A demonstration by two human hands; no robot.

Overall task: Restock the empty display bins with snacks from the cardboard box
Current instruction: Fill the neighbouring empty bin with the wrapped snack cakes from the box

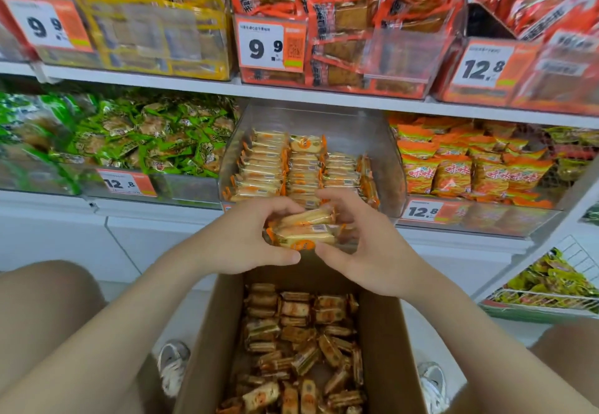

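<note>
Both hands hold a small stack of wrapped yellow-and-orange snack bars point(308, 230) between them, above the far edge of the cardboard box point(207, 332). My left hand point(246, 238) grips the stack's left end and my right hand point(359, 241) grips its right end, fingers curled round the packets. Just behind the hands stands a clear display bin point(376, 141) on the lower shelf, partly filled with neat rows of the same bars point(291, 167). Loose packets of the same snack point(301, 345) lie in the bottom of the open box.
Green snack packs point(129, 141) fill the bin to the left, orange bags point(466, 167) the one to the right. The upper shelf carries yellow point(155, 24) and red point(350, 24) packets behind price tags. My knees and shoes flank the box; a wire basket point(551, 290) sits at right.
</note>
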